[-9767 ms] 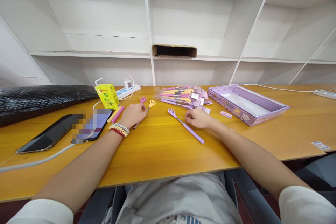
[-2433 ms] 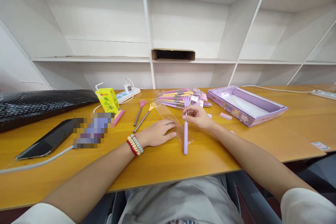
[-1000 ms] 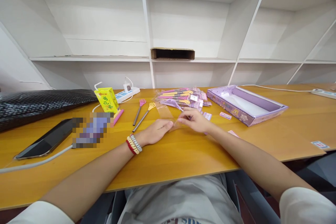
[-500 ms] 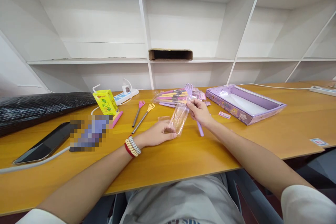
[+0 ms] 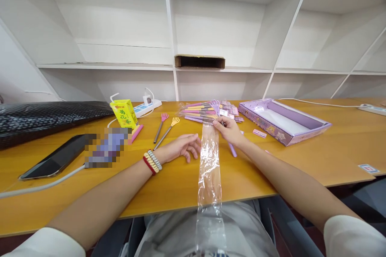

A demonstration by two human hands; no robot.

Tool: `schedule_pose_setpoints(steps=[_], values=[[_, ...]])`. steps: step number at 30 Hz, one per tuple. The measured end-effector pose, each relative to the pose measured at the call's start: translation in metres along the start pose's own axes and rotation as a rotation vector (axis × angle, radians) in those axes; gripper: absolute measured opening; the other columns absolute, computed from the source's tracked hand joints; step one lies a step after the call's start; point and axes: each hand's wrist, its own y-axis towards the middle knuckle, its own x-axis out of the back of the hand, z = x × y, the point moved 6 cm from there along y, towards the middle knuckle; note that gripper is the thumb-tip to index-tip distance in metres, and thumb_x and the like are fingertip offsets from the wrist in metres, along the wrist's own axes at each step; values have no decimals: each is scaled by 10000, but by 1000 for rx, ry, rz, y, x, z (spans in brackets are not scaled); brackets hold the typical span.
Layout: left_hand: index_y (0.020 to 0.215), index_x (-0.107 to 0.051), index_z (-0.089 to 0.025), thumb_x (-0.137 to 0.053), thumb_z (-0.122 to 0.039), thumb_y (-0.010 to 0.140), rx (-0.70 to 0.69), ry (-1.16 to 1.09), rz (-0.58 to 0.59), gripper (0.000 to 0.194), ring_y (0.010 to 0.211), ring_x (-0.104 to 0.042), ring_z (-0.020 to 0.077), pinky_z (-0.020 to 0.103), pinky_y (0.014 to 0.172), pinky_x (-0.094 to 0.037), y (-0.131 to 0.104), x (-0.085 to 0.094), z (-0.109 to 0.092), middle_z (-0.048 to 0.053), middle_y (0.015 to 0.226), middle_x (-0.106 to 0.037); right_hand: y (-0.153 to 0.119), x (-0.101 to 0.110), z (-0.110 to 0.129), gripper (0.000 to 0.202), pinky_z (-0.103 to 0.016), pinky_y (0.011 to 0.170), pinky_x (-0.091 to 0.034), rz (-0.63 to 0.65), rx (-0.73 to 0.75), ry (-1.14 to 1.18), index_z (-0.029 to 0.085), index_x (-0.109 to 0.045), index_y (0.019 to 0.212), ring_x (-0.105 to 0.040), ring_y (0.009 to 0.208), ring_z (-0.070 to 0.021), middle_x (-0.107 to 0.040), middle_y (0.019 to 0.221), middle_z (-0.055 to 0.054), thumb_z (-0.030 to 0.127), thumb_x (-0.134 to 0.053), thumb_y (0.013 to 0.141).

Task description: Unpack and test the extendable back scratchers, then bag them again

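Note:
My right hand (image 5: 228, 128) is closed on a purple back scratcher (image 5: 232, 150) and on the upper end of a long clear plastic bag (image 5: 209, 160). The scratcher's claw points up and away past my fingers, and its handle end shows below my hand. Hanging straight down, the bag reaches over the table's front edge in front of my shirt. My left hand (image 5: 181, 147) is open beside the bag, fingers loosely curled and nothing in them. Left of it lie a pink back scratcher (image 5: 161, 127) and a yellow one (image 5: 171, 132), both with metal rods.
Behind my hands lies a pile of wrapped back scratchers (image 5: 199, 111). A purple box tray (image 5: 286, 138) stands right, with a small pink label (image 5: 259, 133) beside it. Leftward are a yellow drink carton (image 5: 124, 114), a phone (image 5: 57, 156) and a power strip (image 5: 147, 107).
My left hand has let go of the bag, and its fingers have opened. The bag, bunched between my hands before, now hangs down at full length from my right hand.

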Motion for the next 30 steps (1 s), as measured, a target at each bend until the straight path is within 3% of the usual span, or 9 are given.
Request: schedule_pose_setpoints(steps=[4, 9, 15, 21, 23, 27, 30], values=[[887, -514, -155, -557, -477, 783, -98, 125, -156, 341, 690, -600, 139, 204, 475, -446, 1, 1, -7, 61, 833, -599, -5, -11, 8, 318, -226, 502, -293, 128, 17, -33, 166, -566, 717, -353, 515, -84, -433, 562, 39, 479, -545, 774], [807, -562, -137, -563, -440, 782, -139, 298, -185, 304, 647, -558, 115, 207, 498, -438, 3, -3, -8, 36, 732, -588, -13, -24, 14, 278, -222, 537, -305, 298, 59, -53, 161, -589, 739, -380, 568, -88, -467, 608, 29, 434, -549, 779], [784, -526, -135, -582, -417, 777, -137, 154, -350, 288, 664, -605, 129, 271, 613, -485, 6, 18, -2, 58, 783, -627, -14, -24, 3, 236, -219, 489, -310, 323, -44, -79, 176, -575, 834, -391, 497, -81, -505, 621, 30, 404, -520, 802], [726, -543, -128, -577, -426, 776, -137, 287, -242, 304, 523, -537, 97, 244, 545, -431, 6, 11, -6, 15, 605, -584, -10, -16, 4, 379, -234, 578, -360, 274, 36, -159, 168, -604, 987, -443, 609, -94, -555, 782, 2, 451, -611, 734], [722, -556, -126, -590, -417, 766, -139, 360, -197, 296, 512, -511, 88, 232, 531, -405, 5, 5, -7, -4, 571, -556, -13, -21, 6, 420, -231, 566, -352, 359, 66, -155, 163, -614, 999, -440, 602, -94, -557, 759, 7, 449, -655, 694], [817, -586, -130, -597, -407, 759, -155, 370, -143, 283, 517, -493, 85, 223, 520, -383, 4, -4, -8, -20, 582, -542, -20, -38, 8, 268, -231, 574, -371, 591, 79, -36, 155, -651, 807, -482, 612, -103, -585, 684, 2, 413, -614, 742], [978, -573, -160, -583, -387, 768, -191, 193, -232, 309, 602, -537, 98, 225, 564, -413, 3, -1, -9, -4, 732, -600, -16, -33, 3, 250, -210, 468, -347, 455, -49, 132, 169, -594, 747, -454, 483, -81, -532, 549, 35, 419, -607, 749]])
